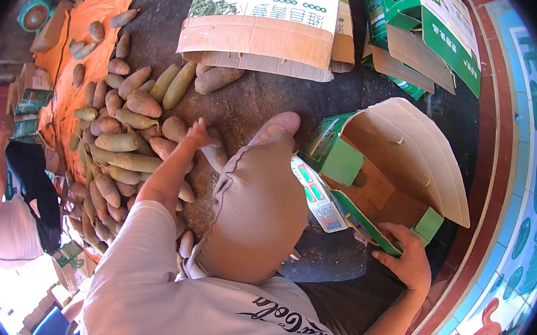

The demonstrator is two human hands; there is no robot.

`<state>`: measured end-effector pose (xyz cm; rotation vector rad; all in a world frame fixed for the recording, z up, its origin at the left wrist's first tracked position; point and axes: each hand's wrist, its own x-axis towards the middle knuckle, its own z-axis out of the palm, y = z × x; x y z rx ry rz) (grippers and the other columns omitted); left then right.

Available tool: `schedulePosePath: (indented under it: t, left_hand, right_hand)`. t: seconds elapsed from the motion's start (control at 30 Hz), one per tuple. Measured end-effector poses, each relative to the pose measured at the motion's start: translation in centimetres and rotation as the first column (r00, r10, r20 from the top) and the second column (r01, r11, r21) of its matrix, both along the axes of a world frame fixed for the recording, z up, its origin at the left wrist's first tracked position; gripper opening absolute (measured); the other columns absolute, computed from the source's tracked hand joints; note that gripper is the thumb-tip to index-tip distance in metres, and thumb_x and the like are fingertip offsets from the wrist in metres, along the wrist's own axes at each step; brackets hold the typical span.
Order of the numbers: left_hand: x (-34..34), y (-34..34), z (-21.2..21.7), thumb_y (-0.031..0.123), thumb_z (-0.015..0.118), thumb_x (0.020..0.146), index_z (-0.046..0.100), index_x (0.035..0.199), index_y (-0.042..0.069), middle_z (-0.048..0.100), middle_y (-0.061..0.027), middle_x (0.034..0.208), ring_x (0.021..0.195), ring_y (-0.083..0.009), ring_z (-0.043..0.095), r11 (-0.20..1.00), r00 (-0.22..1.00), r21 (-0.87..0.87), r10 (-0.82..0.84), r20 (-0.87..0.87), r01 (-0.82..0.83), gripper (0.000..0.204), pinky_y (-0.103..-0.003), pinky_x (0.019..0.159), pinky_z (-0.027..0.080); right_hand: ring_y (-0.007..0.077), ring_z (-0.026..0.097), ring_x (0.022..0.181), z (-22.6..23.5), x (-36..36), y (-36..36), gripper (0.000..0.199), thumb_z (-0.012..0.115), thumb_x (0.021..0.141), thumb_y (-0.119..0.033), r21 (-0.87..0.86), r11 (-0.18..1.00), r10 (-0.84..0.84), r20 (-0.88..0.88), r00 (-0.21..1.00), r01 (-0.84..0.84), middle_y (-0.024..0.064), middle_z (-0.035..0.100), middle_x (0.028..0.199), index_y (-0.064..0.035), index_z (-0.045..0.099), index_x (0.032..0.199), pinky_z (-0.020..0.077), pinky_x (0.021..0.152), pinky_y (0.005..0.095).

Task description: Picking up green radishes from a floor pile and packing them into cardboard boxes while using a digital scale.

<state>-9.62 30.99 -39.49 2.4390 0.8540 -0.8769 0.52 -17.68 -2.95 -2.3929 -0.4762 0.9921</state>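
My left hand [200, 135] is closed on the end of a long pale green radish [215, 158] at the edge of a heap of radishes [135, 103]. My right hand [406, 255] grips the near edge of an open green and brown cardboard box [406, 131], fingers over the rim and thumb outside. The box stands tilted toward me, with a large flap raised on its far side. A digital scale [323, 204] with a keypad and lit display shows beside it, partly hidden by the box.
More printed cartons [257, 39] lie at the back, with green ones [420, 34] to their right. An orange sheet [93, 15] spreads at far left, some radishes on it. My bent knee [258, 211] rises between my arms. Another person [8, 228] is at far left. A tiled wall [507, 207] curves along the right.
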Motion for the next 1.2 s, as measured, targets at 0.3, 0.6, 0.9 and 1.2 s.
schedulePosePath:
  t: [0.3,0.6,0.9,1.2]
  left_hand:
    - [-7.0,-5.4,-0.3,0.055,0.065,0.065,0.042,0.128,0.011,0.040,-0.0255,0.126,0.115,-0.0401,0.044,0.997,0.985,0.006,-0.070,-0.154,0.072,0.080,-0.043,0.094,0.041]
    - [-8.7,-7.2,6.2,0.041,0.065,0.069,0.047,0.119,0.012,0.045,-0.0244,0.115,0.106,-0.0402,0.047,0.995,0.986,0.098,-0.018,0.163,0.002,0.061,-0.045,0.088,0.042]
    - [-1.8,-1.0,18.0,0.022,0.072,0.066,0.051,0.101,0.011,0.049,-0.0206,0.096,0.090,-0.0399,0.050,0.945,0.770,0.326,-0.234,0.593,0.037,0.042,-0.047,0.079,0.042]
    - [7.0,-10.9,39.8,0.010,0.077,0.060,0.049,0.108,0.004,0.052,-0.0086,0.102,0.094,-0.0174,0.051,0.891,0.439,-0.387,0.257,0.861,0.238,0.056,-0.029,0.082,0.043]
  right_hand:
    - [0.0310,0.059,0.087,0.5,-0.8,-0.4,0.049,0.075,0.061,-0.015,-0.030,1.000,0.004,0.074,0.997,-0.002,0.0154,0.061,0.095,-0.0041,0.058,0.106,0.0460,0.076,0.0374]
    - [0.0344,0.057,0.091,0.0,-1.7,-0.8,0.044,0.072,0.065,-0.020,0.003,0.999,0.051,0.216,0.975,-0.053,0.0167,0.060,0.098,-0.0037,0.059,0.103,0.0451,0.079,0.0402]
    - [0.0300,0.058,0.090,-0.9,-3.2,-1.4,0.044,0.070,0.066,-0.023,-0.066,0.994,0.100,0.350,0.931,-0.082,0.0140,0.062,0.094,-0.0038,0.059,0.104,0.0460,0.078,0.0390]
    - [0.0294,0.058,0.093,-1.4,-4.1,-1.5,0.034,0.066,0.073,-0.026,-0.151,0.982,0.163,0.413,0.896,-0.110,0.0126,0.061,0.095,-0.0057,0.060,0.099,0.0457,0.081,0.0396]
